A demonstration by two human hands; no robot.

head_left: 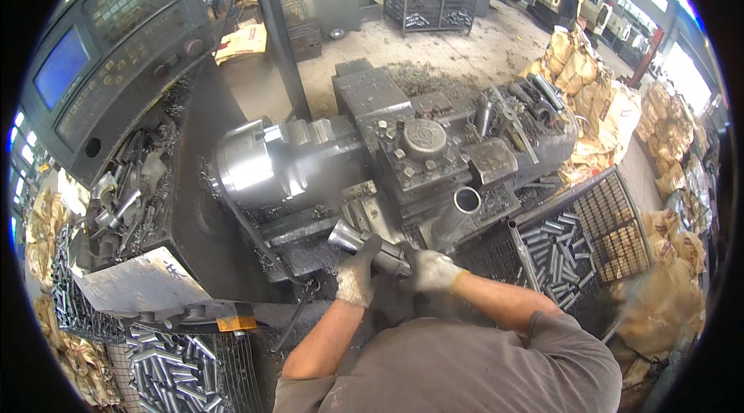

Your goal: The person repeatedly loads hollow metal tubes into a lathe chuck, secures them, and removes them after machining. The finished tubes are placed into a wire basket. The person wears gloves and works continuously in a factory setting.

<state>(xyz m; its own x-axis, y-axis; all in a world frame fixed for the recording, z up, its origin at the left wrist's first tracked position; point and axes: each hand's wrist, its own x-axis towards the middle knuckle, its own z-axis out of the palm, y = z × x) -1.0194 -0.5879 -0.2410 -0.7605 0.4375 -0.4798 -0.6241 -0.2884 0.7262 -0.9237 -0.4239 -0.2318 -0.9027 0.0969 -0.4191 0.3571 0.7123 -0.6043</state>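
Observation:
Both my hands wear dirty work gloves with dark fingers and whitish cuffs. My left hand (357, 273) is closed around a shiny metal tube (346, 235) near its middle. On the tube's other end, my right hand (432, 269) is closed too. Tilted down to the right, the tube is held in front of a lathe. The lathe's bright round chuck (249, 166) lies beyond it to the left. Behind my right hand stands a wider metal tube (456, 218) with its round mouth facing up. The square tool post (424, 139) of the lathe sits further back.
A bin of short metal tubes (556, 259) stands at right, another pile of tubes (174, 370) at lower left. A control panel (116, 49) rises at left. Paper sacks (612, 122) crowd the right side. A wire cage (430, 6) stands farther back on the floor.

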